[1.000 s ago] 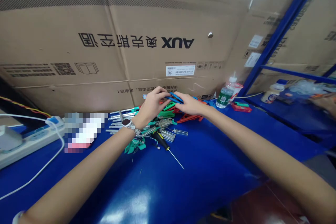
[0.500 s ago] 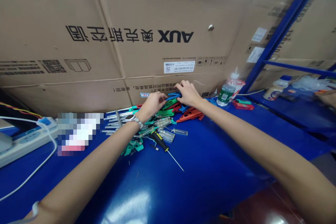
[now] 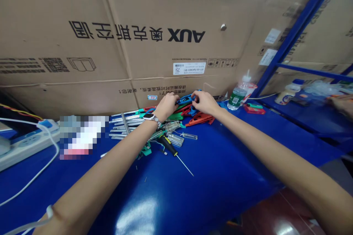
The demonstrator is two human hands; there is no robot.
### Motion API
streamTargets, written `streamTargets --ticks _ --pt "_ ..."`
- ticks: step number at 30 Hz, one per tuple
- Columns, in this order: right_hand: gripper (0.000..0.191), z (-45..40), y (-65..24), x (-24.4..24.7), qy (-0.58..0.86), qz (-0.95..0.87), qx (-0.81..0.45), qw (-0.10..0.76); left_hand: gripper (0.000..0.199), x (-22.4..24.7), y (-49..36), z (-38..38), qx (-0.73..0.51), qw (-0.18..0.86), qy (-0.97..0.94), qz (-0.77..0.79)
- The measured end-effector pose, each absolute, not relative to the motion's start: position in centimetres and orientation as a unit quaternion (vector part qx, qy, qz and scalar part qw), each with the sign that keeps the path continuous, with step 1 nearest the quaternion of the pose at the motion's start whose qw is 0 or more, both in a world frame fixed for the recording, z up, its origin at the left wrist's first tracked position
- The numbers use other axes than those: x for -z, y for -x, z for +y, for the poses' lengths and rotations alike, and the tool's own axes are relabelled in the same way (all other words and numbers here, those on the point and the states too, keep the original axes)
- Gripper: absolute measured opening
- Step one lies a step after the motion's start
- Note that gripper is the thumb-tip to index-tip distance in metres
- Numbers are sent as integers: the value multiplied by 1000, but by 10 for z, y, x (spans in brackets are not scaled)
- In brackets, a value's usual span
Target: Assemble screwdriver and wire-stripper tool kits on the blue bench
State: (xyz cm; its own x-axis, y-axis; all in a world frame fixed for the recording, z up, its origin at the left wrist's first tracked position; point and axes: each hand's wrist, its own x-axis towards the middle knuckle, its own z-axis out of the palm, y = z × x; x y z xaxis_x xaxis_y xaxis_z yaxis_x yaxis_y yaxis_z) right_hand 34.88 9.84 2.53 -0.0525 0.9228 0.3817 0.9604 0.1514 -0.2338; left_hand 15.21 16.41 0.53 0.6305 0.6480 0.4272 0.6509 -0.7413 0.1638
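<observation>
A long blue plastic piece (image 3: 185,100) with a dark middle, like a utility-knife casing, spans the gap between my hands at the back of the table. The fingers of my left hand (image 3: 166,107) close on its left end; those of my right hand (image 3: 204,102) pinch its right end. Beneath lie red, green and blue pieces, with orange plastic pieces (image 3: 200,119) near my right wrist. Slim metal-shafted tools (image 3: 121,122) spread left of my left hand. Below it are clear-handled testers (image 3: 175,139) and a black-and-yellow screwdriver (image 3: 168,145).
Behind the pile rises a large cardboard box wall (image 3: 149,58). A water bottle (image 3: 236,97) and a red-green item (image 3: 254,108) stand to the right. At left lie a white power strip (image 3: 27,142) and cable. Another person's hand (image 3: 342,103) is at far right.
Both hands have lifted slightly, with the blue piece now stretched level between them and more visible. My left hand has shifted a little right and up.
</observation>
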Motion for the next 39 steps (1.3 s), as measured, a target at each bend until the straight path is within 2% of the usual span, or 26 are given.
streamTargets --ticks 4,10,12,17,19,22,27,31,37,39 --pt "23 91 -337 -22 630 -732 59 252 28 -11 -135 161 258 8 892 -371" --pt "20 94 -301 -22 546 -795 45 259 22 -17 -67 139 344 -9 861 -374" --pt "21 100 -286 -23 516 -825 42 227 19 -15 -42 125 349 -22 851 -391" --pt "25 123 -254 -27 503 -859 54 74 17 -1 6 92 334 9 849 -410" --pt "24 132 -246 -29 503 -862 53 39 19 6 15 84 322 17 850 -416" --pt "24 141 -240 -32 509 -859 49 23 20 14 22 80 301 18 865 -400" --pt "36 144 -242 -35 538 -843 9 11 18 26 21 83 271 29 879 -390" --pt "34 144 -246 -38 553 -832 -40 6 18 31 19 83 247 21 887 -390" --pt "40 150 -247 -45 538 -841 -28 -50 19 31 17 80 247 2 885 -394" --pt "34 152 -247 -44 527 -847 -13 -65 19 32 17 80 246 0 887 -392"
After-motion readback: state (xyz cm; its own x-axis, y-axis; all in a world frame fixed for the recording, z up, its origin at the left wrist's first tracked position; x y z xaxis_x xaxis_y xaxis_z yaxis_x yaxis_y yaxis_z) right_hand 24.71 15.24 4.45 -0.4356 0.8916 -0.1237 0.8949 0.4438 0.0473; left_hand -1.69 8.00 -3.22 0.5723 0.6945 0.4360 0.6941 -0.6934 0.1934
